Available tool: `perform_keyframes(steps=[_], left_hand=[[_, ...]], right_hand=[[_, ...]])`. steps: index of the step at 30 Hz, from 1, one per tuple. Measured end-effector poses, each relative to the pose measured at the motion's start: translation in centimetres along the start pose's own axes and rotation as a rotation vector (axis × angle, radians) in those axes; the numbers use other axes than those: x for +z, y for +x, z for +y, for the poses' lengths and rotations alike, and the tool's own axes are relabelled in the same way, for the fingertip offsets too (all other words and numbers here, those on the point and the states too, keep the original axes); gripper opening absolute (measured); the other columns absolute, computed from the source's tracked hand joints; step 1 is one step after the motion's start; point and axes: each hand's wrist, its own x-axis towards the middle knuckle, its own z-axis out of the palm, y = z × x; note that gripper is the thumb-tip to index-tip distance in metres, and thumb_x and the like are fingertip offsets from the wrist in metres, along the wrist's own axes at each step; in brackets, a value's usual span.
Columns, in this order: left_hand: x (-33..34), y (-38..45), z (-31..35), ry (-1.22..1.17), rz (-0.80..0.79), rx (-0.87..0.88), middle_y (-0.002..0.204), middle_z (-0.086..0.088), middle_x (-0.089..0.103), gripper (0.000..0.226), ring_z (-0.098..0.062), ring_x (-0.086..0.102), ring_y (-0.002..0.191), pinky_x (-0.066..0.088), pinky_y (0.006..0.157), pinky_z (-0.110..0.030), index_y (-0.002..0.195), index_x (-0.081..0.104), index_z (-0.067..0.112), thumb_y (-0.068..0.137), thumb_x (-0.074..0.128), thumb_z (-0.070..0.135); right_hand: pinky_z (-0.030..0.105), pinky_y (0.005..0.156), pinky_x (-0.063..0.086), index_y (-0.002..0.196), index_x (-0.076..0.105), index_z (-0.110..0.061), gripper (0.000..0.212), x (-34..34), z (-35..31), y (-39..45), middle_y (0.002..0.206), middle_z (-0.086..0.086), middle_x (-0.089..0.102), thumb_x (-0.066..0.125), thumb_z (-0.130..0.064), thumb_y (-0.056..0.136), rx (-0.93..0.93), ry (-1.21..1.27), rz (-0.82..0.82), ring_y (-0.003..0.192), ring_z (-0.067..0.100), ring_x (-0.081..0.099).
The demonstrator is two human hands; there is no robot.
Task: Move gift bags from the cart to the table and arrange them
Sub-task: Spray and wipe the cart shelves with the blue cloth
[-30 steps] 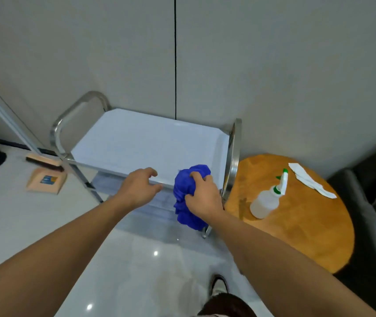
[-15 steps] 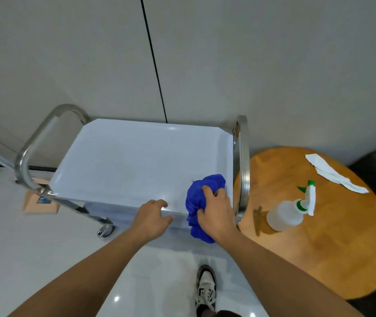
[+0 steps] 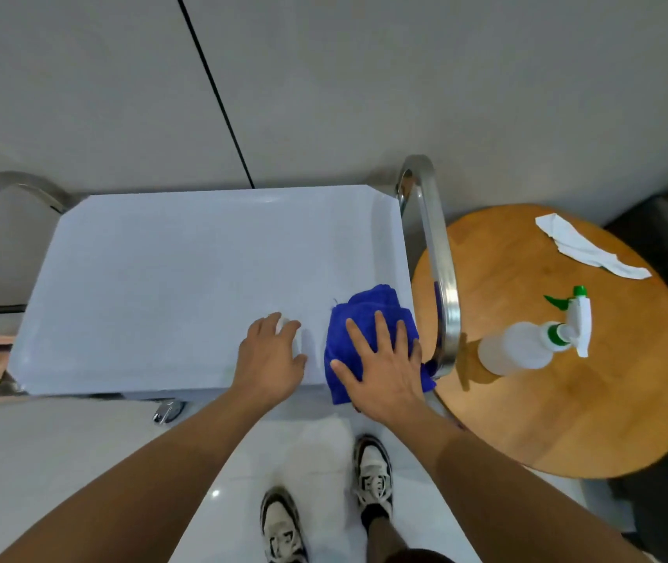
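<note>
Cart [image 3: 161, 286] top, white and flat, lies under both hands at its near edge. Left hand [image 3: 269, 359] rests there with fingers loosely bent, holding nothing. Right hand [image 3: 385, 369], fingers spread straight, presses flat on a crumpled blue cloth [image 3: 365, 314] at the near right corner. Just beyond, the steel handle [image 3: 436, 258] borders the round wooden table [image 3: 568, 420], which carries a spray bottle [image 3: 527, 345] and white tissue [image 3: 584, 245]. No gift bags show.

grey wall [image 3: 365, 75], glossy white floor [image 3: 60, 461]
</note>
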Motion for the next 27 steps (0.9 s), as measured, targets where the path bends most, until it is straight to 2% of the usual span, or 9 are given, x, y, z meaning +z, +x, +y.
perform_keyframes(steps=[4, 9, 13, 20, 27], left_hand=[[-0.6, 3.4, -1.2, 0.112, -0.049, 0.003, 0.168, -0.009, 0.011, 0.078, -0.034, 0.008, 0.154, 0.023, 0.121, -0.047, 0.158, 0.024, 0.031, 0.093, 0.067, 0.038], [-2.3, 8.9, -1.0, 0.302, -0.216, -0.026, 0.168, -0.004, -0.015, 0.118, -0.041, -0.011, 0.152, 0.017, 0.118, -0.063, 0.159, -0.004, 0.039, 0.078, 0.081, 0.049], [-2.5, 11.8, 0.2, 0.374, -0.345, -0.043, 0.163, -0.003, -0.029, 0.139, -0.045, -0.017, 0.15, 0.02, 0.113, -0.072, 0.153, -0.022, 0.045, 0.069, 0.089, 0.046], [-2.5, 13.5, 0.6, 0.47, -0.436, 0.007, 0.159, -0.015, -0.034, 0.153, -0.053, -0.015, 0.147, 0.027, 0.11, -0.073, 0.15, -0.033, 0.036, 0.063, 0.092, 0.05], [-2.7, 14.2, 0.5, 0.467, -0.512, 0.036, 0.157, -0.022, -0.036, 0.155, -0.06, -0.014, 0.144, 0.027, 0.106, -0.077, 0.148, -0.036, 0.032, 0.063, 0.093, 0.048]], right_hand=[[0.067, 0.118, -0.008, 0.155, -0.02, -0.042, 0.081, 2.1, -0.3, 0.8, 0.165, 0.009, -0.025, 0.016, -0.079, 0.092, 0.035, -0.028, 0.046, 0.15, 0.045, -0.021], [0.07, 0.116, -0.009, 0.157, -0.016, -0.039, 0.086, 2.8, -0.5, 2.7, 0.166, 0.011, -0.024, 0.013, -0.083, 0.089, 0.072, -0.043, 0.102, 0.149, 0.047, -0.021], [0.071, 0.115, -0.008, 0.157, -0.012, -0.039, 0.088, 2.8, -0.7, 4.5, 0.166, 0.011, -0.023, 0.015, -0.085, 0.087, 0.091, -0.044, 0.122, 0.149, 0.049, -0.019], [0.071, 0.114, -0.01, 0.156, -0.012, -0.04, 0.089, 0.9, -1.6, 10.7, 0.167, 0.011, -0.019, 0.018, -0.086, 0.087, 0.186, -0.029, 0.152, 0.149, 0.048, -0.019], [0.069, 0.117, -0.003, 0.158, -0.003, -0.04, 0.086, -1.9, -1.7, 17.3, 0.168, 0.01, -0.009, 0.016, -0.085, 0.088, 0.234, -0.018, 0.211, 0.15, 0.046, -0.016]])
